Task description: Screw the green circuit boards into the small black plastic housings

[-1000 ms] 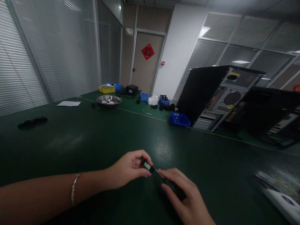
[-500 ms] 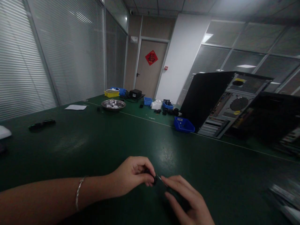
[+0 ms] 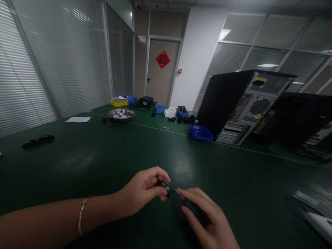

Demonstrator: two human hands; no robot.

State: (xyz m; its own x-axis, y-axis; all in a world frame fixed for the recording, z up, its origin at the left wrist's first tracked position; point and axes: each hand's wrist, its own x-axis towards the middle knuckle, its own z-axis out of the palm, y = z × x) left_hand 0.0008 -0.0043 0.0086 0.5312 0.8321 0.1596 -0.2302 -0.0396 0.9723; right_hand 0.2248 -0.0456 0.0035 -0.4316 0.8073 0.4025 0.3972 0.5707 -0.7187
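Note:
Above the near part of the green table (image 3: 109, 155), my left hand (image 3: 145, 188) pinches a small dark part with a green face (image 3: 166, 187) between thumb and fingers. My right hand (image 3: 207, 214) is closed round the dark handle of a screwdriver (image 3: 190, 206). Its thin metal shaft points up and left at the small part, and the tip is a short way off it. The part is too small and dim to name its kind. My right palm hides the rear of the handle.
Beyond my hands stand a blue bin (image 3: 201, 133), a computer tower (image 3: 233, 107) and a metal bowl (image 3: 121, 115). A paper sheet (image 3: 77, 119) and dark pieces (image 3: 38, 141) lie at left. Plastic-wrapped items (image 3: 311, 204) sit at right.
The screwdriver tip, earlier at the small part, now stands slightly apart from it. My left hand has turned the part so its green face shows. The view has shifted a little.

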